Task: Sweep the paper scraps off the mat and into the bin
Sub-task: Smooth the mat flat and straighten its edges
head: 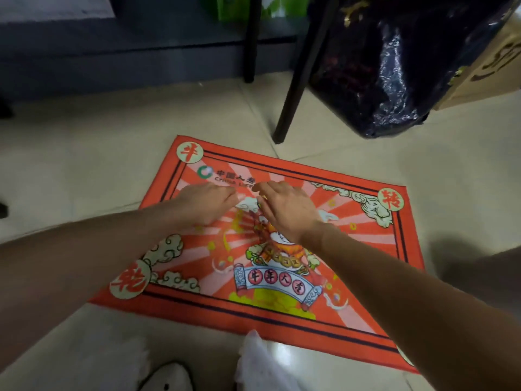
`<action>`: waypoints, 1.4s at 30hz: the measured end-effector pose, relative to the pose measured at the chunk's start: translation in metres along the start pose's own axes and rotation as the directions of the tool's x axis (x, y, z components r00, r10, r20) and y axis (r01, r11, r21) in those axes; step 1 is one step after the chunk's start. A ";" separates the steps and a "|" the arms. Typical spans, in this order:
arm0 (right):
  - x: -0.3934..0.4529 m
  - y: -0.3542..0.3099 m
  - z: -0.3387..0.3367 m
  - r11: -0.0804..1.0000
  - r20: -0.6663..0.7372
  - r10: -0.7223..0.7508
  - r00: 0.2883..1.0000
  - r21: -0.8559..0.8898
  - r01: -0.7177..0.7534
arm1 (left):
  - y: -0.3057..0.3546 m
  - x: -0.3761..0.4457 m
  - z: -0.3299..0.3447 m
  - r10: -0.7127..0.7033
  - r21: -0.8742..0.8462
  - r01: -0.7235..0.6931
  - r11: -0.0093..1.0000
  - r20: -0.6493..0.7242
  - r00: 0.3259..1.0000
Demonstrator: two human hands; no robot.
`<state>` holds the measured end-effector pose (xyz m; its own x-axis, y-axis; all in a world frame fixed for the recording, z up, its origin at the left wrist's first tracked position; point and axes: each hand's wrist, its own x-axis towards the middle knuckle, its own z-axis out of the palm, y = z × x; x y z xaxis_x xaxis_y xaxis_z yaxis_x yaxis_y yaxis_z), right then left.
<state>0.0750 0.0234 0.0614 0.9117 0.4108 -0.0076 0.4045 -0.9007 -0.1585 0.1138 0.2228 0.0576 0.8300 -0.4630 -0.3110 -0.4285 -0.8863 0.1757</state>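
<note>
We see our two bare forearms, no sleeves, watch or rings on our hands, left hand and right hand; below, frayed white trouser hems and a white shoe.

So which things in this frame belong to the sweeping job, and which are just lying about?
Job:
- mat
- left hand and right hand, cupped together on it
- black bin bag

Lying about:
- chair leg
- cardboard box
- white shoe

My left hand and right hand sit side by side on the mat's far half; beyond the mat, right, the bagged bin, a chair leg just left of it
</note>
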 end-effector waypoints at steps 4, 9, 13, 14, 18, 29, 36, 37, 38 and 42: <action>0.035 -0.011 0.030 0.997 0.076 -0.067 0.995 -0.028 0.069 | -0.050 0.005 0.038 -0.063 -0.078 0.063 0.995 0.007 0.998; 0.072 -0.015 0.077 0.998 0.203 -0.028 0.979 -0.046 0.038 | -0.097 0.016 0.085 -0.149 -0.142 0.138 0.980 -0.071 0.986; 0.093 -0.013 0.118 0.999 0.251 0.021 0.968 -0.034 -0.013 | -0.136 0.018 0.118 -0.182 -0.178 0.144 0.973 -0.222 0.958; 0.097 -0.013 0.128 1.000 0.254 0.022 0.967 -0.023 -0.017 | -0.145 0.018 0.125 -0.212 -0.191 0.169 0.967 -0.233 0.949; 0.113 -0.022 0.163 0.998 0.262 0.053 0.964 0.027 -0.063 | -0.174 0.018 0.157 -0.299 -0.159 0.273 0.949 -0.175 0.938; 0.141 -0.048 0.226 0.978 0.076 0.207 0.975 0.016 -0.209 | -0.193 0.048 0.185 -0.352 -0.356 0.228 0.906 -0.340 0.872; 0.140 -0.048 0.228 0.978 0.060 0.205 0.977 -0.039 -0.203 | -0.184 0.044 0.190 -0.412 -0.395 0.249 0.884 -0.409 0.814; 0.140 -0.048 0.228 0.979 0.056 0.203 0.977 -0.044 -0.201 | -0.186 0.044 0.189 -0.430 -0.452 0.224 0.863 -0.426 0.796; 0.140 -0.048 0.228 0.979 0.055 0.200 0.978 -0.049 -0.197 | -0.189 0.046 0.189 -0.459 -0.512 0.202 0.835 -0.445 0.769; 0.140 -0.052 0.230 0.981 0.064 0.187 0.980 -0.059 -0.184 | -0.194 0.046 0.192 -0.519 -0.618 0.159 0.770 -0.461 0.720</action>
<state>0.1645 0.1603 -0.1582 0.9649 0.2429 -0.0999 0.2336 -0.9675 -0.0963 0.1664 0.3708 -0.1701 0.9845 0.1321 0.1156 0.0226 -0.7485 0.6628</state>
